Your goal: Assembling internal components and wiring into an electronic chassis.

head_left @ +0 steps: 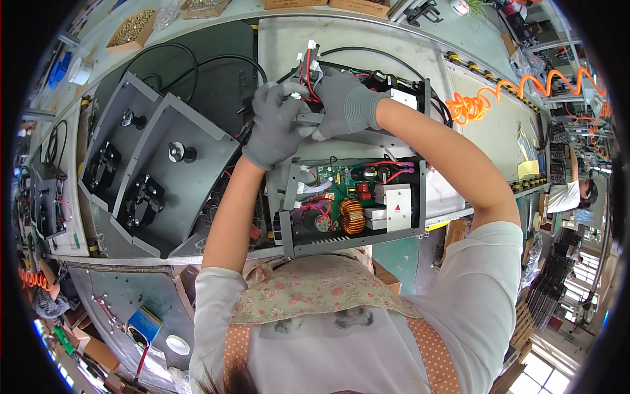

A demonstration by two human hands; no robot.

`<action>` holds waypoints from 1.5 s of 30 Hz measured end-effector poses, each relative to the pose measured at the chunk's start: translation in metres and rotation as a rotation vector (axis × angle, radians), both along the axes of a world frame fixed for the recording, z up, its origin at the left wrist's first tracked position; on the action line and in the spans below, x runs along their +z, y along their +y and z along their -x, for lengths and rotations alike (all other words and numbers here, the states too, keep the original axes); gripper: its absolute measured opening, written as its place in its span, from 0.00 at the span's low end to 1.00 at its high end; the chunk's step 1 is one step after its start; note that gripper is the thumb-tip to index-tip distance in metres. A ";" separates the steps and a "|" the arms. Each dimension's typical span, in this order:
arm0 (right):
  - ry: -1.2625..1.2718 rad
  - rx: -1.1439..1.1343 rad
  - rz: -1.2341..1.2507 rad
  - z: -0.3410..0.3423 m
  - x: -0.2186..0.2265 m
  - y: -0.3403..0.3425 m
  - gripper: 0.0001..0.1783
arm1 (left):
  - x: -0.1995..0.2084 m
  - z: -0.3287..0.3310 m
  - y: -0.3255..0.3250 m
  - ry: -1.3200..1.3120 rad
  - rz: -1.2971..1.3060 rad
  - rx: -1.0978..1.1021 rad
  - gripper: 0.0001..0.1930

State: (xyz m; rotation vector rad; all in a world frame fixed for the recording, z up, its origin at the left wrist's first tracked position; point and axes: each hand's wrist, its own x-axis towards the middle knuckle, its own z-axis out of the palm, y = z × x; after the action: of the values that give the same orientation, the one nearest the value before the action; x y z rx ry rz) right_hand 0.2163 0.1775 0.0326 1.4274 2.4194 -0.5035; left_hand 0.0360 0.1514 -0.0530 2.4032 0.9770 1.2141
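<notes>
Both of my hands wear grey gloves and meet at the left end of the far open electronic unit (387, 136). My left hand (270, 125) has its fingers bent around that end. My right hand (344, 105) reaches over the unit, its fingers curled down close to the left ones. Between them shows a small grey piece (310, 119); whether it is a panel edge or a separate part I cannot tell. Red and black wires with white connectors (311, 46) rise just beyond my fingers. What my fingertips grip is hidden.
Nearer to me stands a second open unit (354, 248) with a green circuit board (333, 178) and a copper coil (352, 217). Two grey metal covers (210, 141) with black fittings lie at left. A coiled orange air hose (467, 108) hangs at right. Other people work at the sides.
</notes>
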 end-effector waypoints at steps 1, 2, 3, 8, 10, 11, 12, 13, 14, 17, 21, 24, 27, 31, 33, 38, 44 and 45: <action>-0.003 -0.005 -0.009 0.002 0.004 -0.002 0.44 | 0.003 0.000 -0.002 -0.013 -0.012 0.006 0.24; -0.060 -0.018 0.009 0.004 0.010 -0.006 0.45 | 0.006 0.000 -0.003 -0.027 -0.025 0.011 0.24; -0.120 -0.032 0.026 0.005 0.016 -0.008 0.45 | 0.007 0.000 -0.003 -0.031 -0.036 0.005 0.24; 0.279 0.071 0.165 -0.042 0.025 0.002 0.34 | 0.009 0.002 -0.008 0.013 -0.032 0.015 0.25; 0.365 -0.034 0.221 -0.058 0.026 0.013 0.30 | 0.005 0.003 -0.010 0.014 -0.014 0.045 0.22; 0.451 -0.131 0.284 -0.064 0.024 0.017 0.26 | 0.005 0.003 -0.010 0.016 -0.018 0.038 0.22; 0.449 -0.039 0.087 -0.068 0.010 0.021 0.20 | 0.007 0.001 -0.009 0.010 -0.016 0.033 0.22; 0.452 -0.044 0.084 -0.063 0.002 0.019 0.20 | 0.007 0.001 -0.009 0.005 -0.008 0.038 0.22; 0.404 -0.030 0.000 -0.057 -0.005 0.018 0.19 | 0.009 0.001 -0.009 0.017 -0.014 0.032 0.22; 0.338 0.012 -0.149 -0.043 -0.017 0.014 0.14 | 0.006 0.001 -0.008 0.033 -0.024 0.062 0.23; 0.326 0.001 -0.374 -0.039 -0.022 0.008 0.13 | 0.007 -0.001 -0.008 0.039 -0.035 0.039 0.23; 0.301 -0.045 -0.427 -0.037 -0.017 -0.001 0.12 | 0.005 -0.001 -0.007 0.041 -0.039 0.039 0.23; 0.261 -0.096 -0.430 -0.035 -0.013 -0.005 0.12 | 0.004 -0.001 -0.007 0.006 -0.042 0.040 0.23; 0.094 -0.097 -0.336 -0.025 -0.009 -0.005 0.11 | 0.002 0.000 -0.005 0.050 -0.066 0.056 0.25; 0.086 -0.106 -0.315 -0.024 -0.013 -0.001 0.11 | 0.002 0.001 -0.004 0.077 -0.073 0.066 0.28; 0.142 -0.149 -0.226 -0.024 -0.007 0.001 0.11 | 0.003 0.000 -0.004 0.087 -0.080 0.067 0.28; 0.182 -0.149 -0.299 -0.025 -0.014 0.001 0.11 | 0.007 0.000 -0.005 0.082 -0.066 0.065 0.27; 0.181 -0.148 -0.295 -0.025 -0.015 0.001 0.11 | 0.006 0.000 -0.005 0.082 -0.063 0.066 0.27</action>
State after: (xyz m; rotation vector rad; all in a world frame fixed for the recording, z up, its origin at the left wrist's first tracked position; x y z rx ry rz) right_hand 0.2409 0.1784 0.0176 1.7609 2.6299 -0.3291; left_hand 0.0359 0.1464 -0.0466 2.5057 1.0659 1.1938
